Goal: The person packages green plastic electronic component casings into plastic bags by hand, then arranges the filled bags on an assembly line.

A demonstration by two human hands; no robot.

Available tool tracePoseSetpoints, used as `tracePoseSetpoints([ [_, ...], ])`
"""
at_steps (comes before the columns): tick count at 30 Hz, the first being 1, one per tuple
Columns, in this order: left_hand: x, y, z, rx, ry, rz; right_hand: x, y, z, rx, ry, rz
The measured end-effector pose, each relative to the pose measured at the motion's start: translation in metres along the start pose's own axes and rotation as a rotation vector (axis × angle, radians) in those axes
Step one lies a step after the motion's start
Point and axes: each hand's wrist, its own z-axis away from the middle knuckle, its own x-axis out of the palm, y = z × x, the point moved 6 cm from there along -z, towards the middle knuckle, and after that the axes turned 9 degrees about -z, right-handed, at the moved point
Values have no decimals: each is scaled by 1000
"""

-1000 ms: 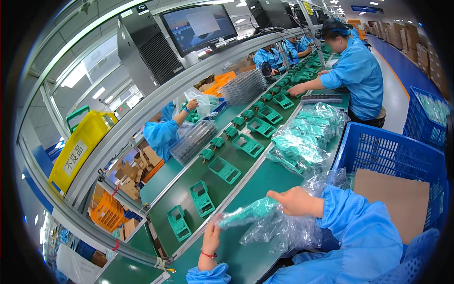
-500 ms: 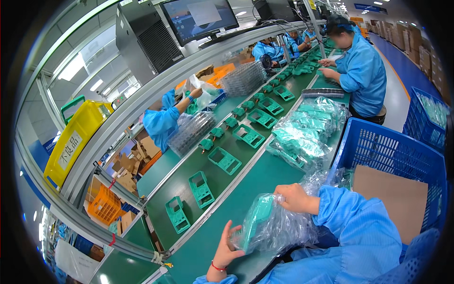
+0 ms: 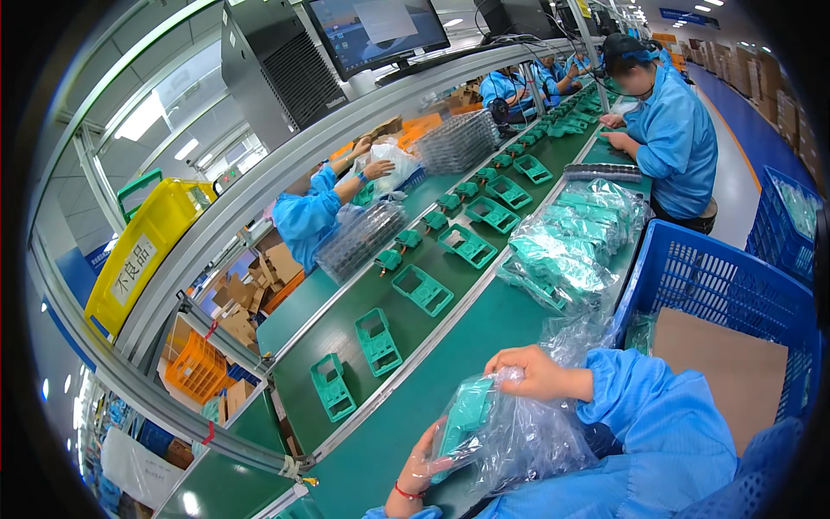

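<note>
A green plastic housing [image 3: 468, 417] sits in a clear plastic bag [image 3: 540, 443] in front of me, close to the bench's near edge. My left hand [image 3: 422, 463] grips its left side, with thumb and fingers round the edge; some fingers are hidden behind it. At the bag's upper edge, my right hand [image 3: 538, 375] pinches the crumpled film beside the top of the housing. Beyond my right hand lies a heap of bagged green housings [image 3: 571, 238]. More loose plastic film [image 3: 571, 337] lies between that heap and my right hand.
Green housing frames [image 3: 379, 341] and smaller green parts [image 3: 388, 259] line the conveyor belt [image 3: 346, 303]. A blue crate [image 3: 718, 268] with a cardboard sheet [image 3: 718, 372] stands at my right. Co-workers in blue sit across the belt and farther along. Clear trays [image 3: 359, 238] stand opposite.
My left hand has moved in from spread fingers to a hold on the housing's side. My right hand has shifted slightly left and down with the bag. The whole view has shifted slightly.
</note>
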Motion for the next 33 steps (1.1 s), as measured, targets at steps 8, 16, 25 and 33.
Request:
tracePoseSetpoints([
  [8,-10,33,14,45,-152,325,-94,-21,-5,87,671,-24],
  [16,-57,5,7,124,205,419,21,0,26,332,-803,105],
  [25,-61,-3,9,93,187,349,34,51,21,533,-495,199],
  [33,-60,1,7,66,196,308,27,58,22,469,-428,199],
])
